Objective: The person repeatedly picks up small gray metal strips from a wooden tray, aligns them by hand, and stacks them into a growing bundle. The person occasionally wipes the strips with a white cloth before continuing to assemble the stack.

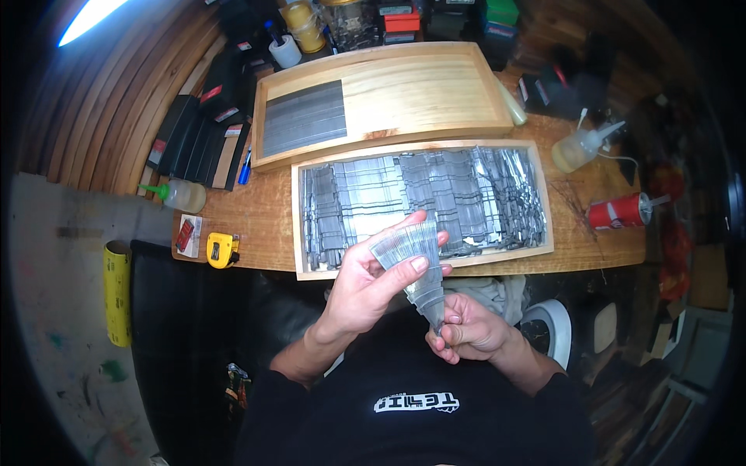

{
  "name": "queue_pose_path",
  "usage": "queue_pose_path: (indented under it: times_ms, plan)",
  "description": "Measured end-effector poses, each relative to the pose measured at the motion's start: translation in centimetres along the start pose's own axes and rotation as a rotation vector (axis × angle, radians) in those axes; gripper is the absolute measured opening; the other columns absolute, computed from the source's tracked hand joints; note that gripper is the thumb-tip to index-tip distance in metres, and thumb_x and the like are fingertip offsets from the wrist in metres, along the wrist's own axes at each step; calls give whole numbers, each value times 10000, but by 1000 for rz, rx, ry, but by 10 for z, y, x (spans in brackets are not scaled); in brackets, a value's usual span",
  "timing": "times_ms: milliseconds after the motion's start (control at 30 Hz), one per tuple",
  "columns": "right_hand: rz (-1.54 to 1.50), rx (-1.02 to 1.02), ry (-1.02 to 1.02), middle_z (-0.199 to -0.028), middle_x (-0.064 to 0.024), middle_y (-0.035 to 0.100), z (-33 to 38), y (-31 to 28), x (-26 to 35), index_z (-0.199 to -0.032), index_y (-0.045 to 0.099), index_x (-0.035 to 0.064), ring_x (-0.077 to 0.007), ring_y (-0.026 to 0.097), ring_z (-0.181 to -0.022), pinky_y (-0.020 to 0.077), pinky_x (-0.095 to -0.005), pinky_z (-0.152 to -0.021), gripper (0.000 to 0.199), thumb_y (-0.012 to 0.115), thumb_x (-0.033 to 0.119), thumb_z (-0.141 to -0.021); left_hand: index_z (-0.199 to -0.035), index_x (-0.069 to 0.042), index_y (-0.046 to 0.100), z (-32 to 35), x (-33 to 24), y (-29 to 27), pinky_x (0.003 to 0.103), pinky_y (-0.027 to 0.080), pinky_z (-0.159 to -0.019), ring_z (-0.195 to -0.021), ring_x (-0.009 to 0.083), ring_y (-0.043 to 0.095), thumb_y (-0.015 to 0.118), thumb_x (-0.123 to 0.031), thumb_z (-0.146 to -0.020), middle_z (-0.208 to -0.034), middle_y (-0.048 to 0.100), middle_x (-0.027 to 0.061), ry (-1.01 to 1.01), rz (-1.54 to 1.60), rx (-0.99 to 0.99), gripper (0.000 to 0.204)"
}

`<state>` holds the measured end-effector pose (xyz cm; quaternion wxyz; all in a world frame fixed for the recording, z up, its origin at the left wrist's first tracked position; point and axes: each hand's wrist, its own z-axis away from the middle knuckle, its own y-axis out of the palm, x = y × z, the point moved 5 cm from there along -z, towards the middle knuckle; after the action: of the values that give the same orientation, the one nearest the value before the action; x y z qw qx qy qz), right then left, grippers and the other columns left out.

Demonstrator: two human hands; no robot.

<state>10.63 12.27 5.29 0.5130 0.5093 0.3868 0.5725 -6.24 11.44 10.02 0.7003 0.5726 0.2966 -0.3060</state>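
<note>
Both left hand (361, 289) and right hand (478, 330) grip fanned grey strips (426, 290); upper tray (420, 85) looks partly filled, lower tray (298, 221) well stocked.

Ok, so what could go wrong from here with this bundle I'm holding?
The fanned bundle of thin grey strips is pressed by the left hand, so some might slip out. The right hand pinches just its narrow end, so it could splay further. Dropped strips may mix with those in the nearer pale rectangular wooden tray.
</note>
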Motion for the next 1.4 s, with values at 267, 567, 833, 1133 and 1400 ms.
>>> queue_pose_path:
  times_ms: [267,567,833,1133,1400]
  plan:
    - [-35,44,14,-931,-147,709,1,-3,-3,-880,437,163,-212,719,-746,577,-275,-588,326,733,77,-988,-1575,81,349,2,1,4,447,570,-1032,-1156,331,711,641,-26,-1019,-1373,646,264,30,-38,-4,638]
    - [-103,58,12,-919,-162,701,2,-4,-5,-870,453,152,-220,717,-755,568,-282,-571,321,742,63,-977,-1575,82,347,1,3,3,439,579,-1019,-1179,307,696,637,-38,-1029,-1380,640,264,18,-56,11,630]
    - [703,-430,-216,-806,-116,730,21,5,30,-817,475,75,-158,757,-751,636,-270,-632,332,774,-14,-933,-1296,54,611,15,22,1,318,636,-855,-1007,185,749,704,-95,-1018,-1131,761,168,-49,-187,-101,329]
    - [812,-746,-133,-778,-42,686,93,-25,-12,-834,544,33,-99,718,-747,603,-236,-661,249,768,-19,-929,-1221,6,679,22,113,20,287,654,-750,-956,231,781,707,-77,-1010,-1065,778,154,-426,-80,-105,229]
    - [1360,-554,-465,-935,-128,790,99,-54,-36,-1084,771,-7,-148,755,-777,589,-260,-700,223,821,5,-867,-1152,-15,723,1,153,-2,298,656,-702,-916,256,792,743,-144,-993,-1038,785,148,-591,-104,-51,205]
